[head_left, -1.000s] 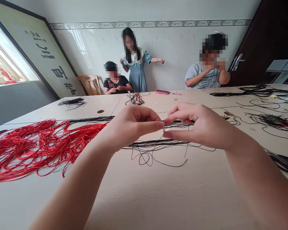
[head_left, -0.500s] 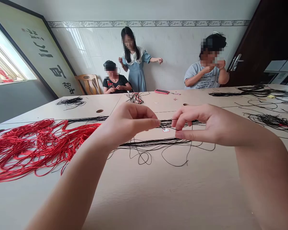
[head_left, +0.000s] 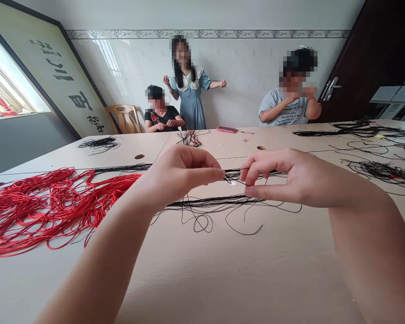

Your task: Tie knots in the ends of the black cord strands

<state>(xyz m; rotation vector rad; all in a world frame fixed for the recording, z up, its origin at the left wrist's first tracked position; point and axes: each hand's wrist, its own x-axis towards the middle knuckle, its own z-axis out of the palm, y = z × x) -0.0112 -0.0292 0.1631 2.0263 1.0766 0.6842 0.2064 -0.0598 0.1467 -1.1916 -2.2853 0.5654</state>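
Black cord (head_left: 216,203) is what we've got going here, a long loose bunch across the surface (head_left: 256,270) right under our hands, ends trailing in loops. L hand (head_left: 178,173) has its grip pressed together, pinching a thin strand (head_left: 234,176) at the fingertips. R hand (head_left: 283,177) is spread a bit, thumb and index apart near that strand, w/ a small white scrap (head_left: 232,183) just below. No finished piece we can make out, tbh. Big red cord heap (head_left: 50,207) sits on the left w/ neither hand on it, more black tangles (head_left: 381,170) to the right. Person in grey tee (head_left: 286,105) across the way has both hands up, busy w/ something small
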